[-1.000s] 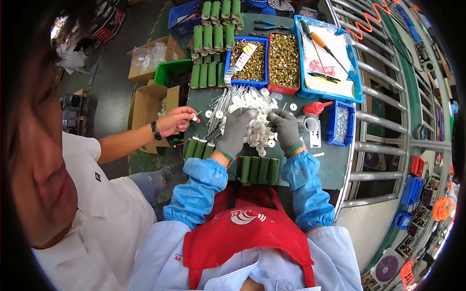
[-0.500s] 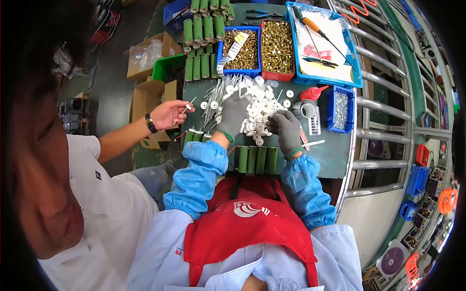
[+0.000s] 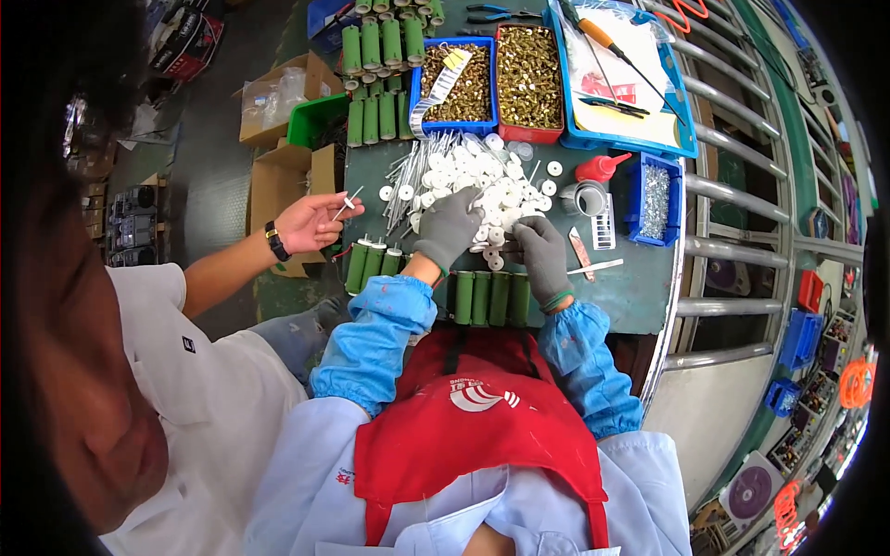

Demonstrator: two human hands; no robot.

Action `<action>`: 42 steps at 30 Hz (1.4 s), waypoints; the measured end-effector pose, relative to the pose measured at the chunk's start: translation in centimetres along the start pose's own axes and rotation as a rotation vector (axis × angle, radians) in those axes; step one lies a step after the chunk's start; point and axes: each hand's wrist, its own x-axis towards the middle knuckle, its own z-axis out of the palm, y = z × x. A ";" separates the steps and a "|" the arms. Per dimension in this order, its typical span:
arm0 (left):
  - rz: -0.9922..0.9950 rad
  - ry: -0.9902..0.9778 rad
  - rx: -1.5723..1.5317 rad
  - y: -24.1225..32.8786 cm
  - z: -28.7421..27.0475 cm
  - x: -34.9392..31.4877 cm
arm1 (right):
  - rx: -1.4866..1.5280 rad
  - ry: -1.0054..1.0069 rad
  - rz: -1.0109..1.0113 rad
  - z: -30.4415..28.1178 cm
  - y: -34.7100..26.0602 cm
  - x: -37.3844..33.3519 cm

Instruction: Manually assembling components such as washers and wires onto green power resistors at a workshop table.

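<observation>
My left hand (image 3: pixel 449 229), in a grey glove, reaches over the near left side of a pile of white plastic washers (image 3: pixel 505 193). Its fingers are curled together, and whatever they hold is hidden. At the pile's near right edge is my right hand (image 3: pixel 542 257), gloved too, its fingertips drawn together beside a few washers. What it pinches is too small to make out. Thin metal rods (image 3: pixel 404 182) lie along the pile's left side. Just in front of my hands stands a row of green cylinders (image 3: pixel 489 298).
At left a co-worker's hand (image 3: pixel 313 222) holds a rod with a white washer on it. Behind the pile stand a blue bin (image 3: pixel 491 91) and a red bin (image 3: pixel 531 134) of brass parts. A red bottle (image 3: pixel 601 168), metal cup (image 3: pixel 584 198) and blue screw bin (image 3: pixel 654 199) sit right.
My left hand has drawn back slightly toward me from the pile. My right hand has shifted only a little. The co-worker's hand has moved slightly, still holding the rod and washer.
</observation>
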 end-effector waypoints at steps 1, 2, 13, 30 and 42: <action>0.033 0.015 -0.007 -0.1 0.1 0.0 | -0.015 -0.022 0.004 0.0 -0.1 -0.1; 0.022 0.021 -0.039 -0.4 0.0 0.3 | -0.039 -0.051 -0.004 0.2 0.1 0.2; -0.205 -0.174 -1.079 1.1 -3.6 -4.5 | -0.134 -0.103 0.011 2.9 -0.3 -0.7; -0.349 -0.210 -1.160 0.2 -3.2 -7.3 | -0.135 -0.145 -0.076 2.9 -0.2 -2.4; 0.042 0.055 -0.535 0.8 -2.5 -10.4 | 0.212 -0.203 0.067 0.7 0.2 -1.4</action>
